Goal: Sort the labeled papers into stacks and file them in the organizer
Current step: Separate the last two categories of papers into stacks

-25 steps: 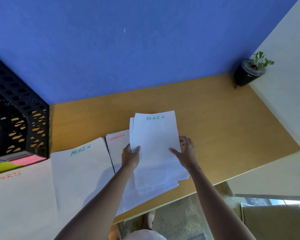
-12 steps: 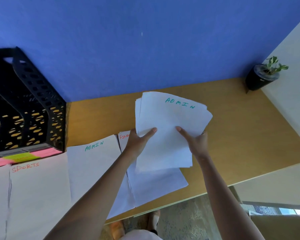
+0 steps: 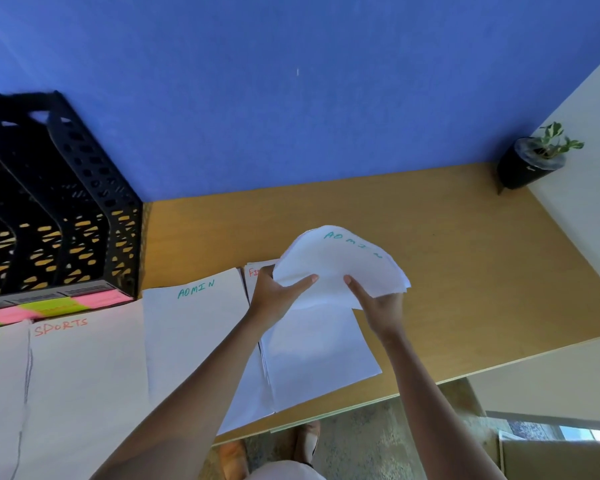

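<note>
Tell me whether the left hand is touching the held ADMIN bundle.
Touching. The head view shows the left hand gripping the ADMIN bundle at its near-left edge, thumb lying across the top sheet.

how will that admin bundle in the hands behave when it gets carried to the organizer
Probably floppy: the admin bundle already domes and droops between the left hand and right hand. Sheets look likely to slip, since their right edges are fanned. It seems light.

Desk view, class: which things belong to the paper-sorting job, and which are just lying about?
Job:
held ADMIN sheets
ADMIN stack
SPORTS stack
FINANCE stack
organizer
left hand
right hand

Lying about:
potted plant
</note>
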A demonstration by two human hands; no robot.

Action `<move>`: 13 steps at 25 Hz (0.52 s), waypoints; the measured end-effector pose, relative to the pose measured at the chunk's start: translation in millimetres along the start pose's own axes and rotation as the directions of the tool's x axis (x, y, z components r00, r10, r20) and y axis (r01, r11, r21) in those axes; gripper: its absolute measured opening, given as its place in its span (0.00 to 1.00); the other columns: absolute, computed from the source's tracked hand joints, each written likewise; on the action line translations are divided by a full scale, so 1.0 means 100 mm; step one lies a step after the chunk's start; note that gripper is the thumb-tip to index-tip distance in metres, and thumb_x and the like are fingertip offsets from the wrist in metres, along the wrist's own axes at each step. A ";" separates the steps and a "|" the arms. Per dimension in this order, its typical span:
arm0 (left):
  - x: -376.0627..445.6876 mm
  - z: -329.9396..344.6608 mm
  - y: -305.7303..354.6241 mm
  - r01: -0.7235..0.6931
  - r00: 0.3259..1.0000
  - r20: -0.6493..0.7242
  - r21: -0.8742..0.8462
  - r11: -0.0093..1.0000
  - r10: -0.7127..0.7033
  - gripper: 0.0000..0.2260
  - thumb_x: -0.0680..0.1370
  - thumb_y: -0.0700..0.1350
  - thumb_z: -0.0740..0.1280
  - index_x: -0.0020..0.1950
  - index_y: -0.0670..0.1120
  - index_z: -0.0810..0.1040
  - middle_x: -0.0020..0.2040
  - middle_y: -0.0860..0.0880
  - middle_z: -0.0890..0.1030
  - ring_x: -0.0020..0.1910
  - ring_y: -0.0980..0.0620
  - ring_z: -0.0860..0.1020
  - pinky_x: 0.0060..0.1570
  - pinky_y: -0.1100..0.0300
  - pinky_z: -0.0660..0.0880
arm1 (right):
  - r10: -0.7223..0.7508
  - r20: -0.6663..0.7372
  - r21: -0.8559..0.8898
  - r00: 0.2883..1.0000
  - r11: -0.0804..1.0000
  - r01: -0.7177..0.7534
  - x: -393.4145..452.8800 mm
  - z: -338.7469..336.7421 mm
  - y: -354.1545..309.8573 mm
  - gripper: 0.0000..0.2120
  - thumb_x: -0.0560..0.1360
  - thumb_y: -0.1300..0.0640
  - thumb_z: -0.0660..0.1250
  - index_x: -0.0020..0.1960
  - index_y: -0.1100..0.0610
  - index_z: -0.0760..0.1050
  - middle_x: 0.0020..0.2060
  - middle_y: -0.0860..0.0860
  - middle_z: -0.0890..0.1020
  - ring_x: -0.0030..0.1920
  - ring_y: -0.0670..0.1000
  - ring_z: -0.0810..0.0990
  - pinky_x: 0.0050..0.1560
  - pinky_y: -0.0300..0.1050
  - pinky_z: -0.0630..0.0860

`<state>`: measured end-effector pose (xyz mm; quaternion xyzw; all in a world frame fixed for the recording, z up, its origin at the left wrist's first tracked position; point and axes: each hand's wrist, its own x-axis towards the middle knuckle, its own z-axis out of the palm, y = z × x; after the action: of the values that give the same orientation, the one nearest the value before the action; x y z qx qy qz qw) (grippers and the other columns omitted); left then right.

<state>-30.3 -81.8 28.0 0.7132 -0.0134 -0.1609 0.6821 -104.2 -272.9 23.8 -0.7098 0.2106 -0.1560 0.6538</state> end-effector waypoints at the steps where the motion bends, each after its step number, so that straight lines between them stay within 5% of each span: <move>1: -0.01 0.00 0.01 0.008 1.000 -0.006 -0.011 1.000 -0.009 0.10 0.69 0.50 0.80 0.44 0.63 0.85 0.45 0.59 0.87 0.46 0.62 0.84 0.41 0.71 0.77 | 0.018 -0.024 -0.028 1.000 0.999 -0.018 0.00 0.03 -0.02 0.09 0.67 0.44 0.79 0.46 0.40 0.83 0.43 0.48 0.87 0.47 0.55 0.85 0.44 0.53 0.83; 4: -0.02 -0.01 0.09 -0.027 0.997 -0.076 -0.043 0.999 0.024 0.12 0.71 0.49 0.78 0.45 0.67 0.83 0.44 0.66 0.85 0.45 0.67 0.83 0.40 0.75 0.75 | -0.042 -0.022 -0.091 0.999 0.995 0.040 0.03 0.11 -0.13 0.03 0.71 0.43 0.75 0.41 0.41 0.83 0.37 0.44 0.87 0.39 0.49 0.87 0.34 0.44 0.81; 7: 0.03 -0.16 0.06 -0.043 0.985 -0.170 -0.008 0.999 0.041 0.09 0.71 0.48 0.78 0.49 0.58 0.84 0.45 0.64 0.85 0.48 0.65 0.83 0.41 0.77 0.74 | -0.082 0.028 -0.206 0.996 0.975 0.086 0.10 0.25 -0.20 0.07 0.74 0.46 0.73 0.38 0.40 0.80 0.32 0.37 0.83 0.31 0.38 0.81 0.29 0.30 0.72; 9: 0.04 -0.32 -0.02 0.041 0.972 -0.233 0.059 0.997 -0.026 0.07 0.71 0.48 0.78 0.45 0.54 0.83 0.40 0.65 0.84 0.45 0.64 0.83 0.39 0.75 0.74 | -0.041 0.083 -0.276 0.996 0.959 0.063 0.13 0.41 -0.17 0.04 0.75 0.49 0.72 0.49 0.44 0.80 0.39 0.39 0.86 0.39 0.40 0.84 0.34 0.33 0.76; 13: -0.05 -0.72 -0.27 0.305 0.891 -0.394 0.151 0.940 -0.226 0.07 0.71 0.47 0.76 0.43 0.51 0.79 0.42 0.53 0.83 0.46 0.49 0.83 0.44 0.62 0.74 | 0.118 0.167 -0.446 0.979 0.894 -0.032 0.00 0.91 0.05 0.15 0.76 0.55 0.70 0.62 0.55 0.75 0.50 0.49 0.84 0.51 0.55 0.83 0.45 0.44 0.76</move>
<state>-22.5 -8.5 3.8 0.7931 0.1970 -0.1130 0.5652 -59.3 -194.9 9.8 -0.8422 0.2044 -0.0102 0.4988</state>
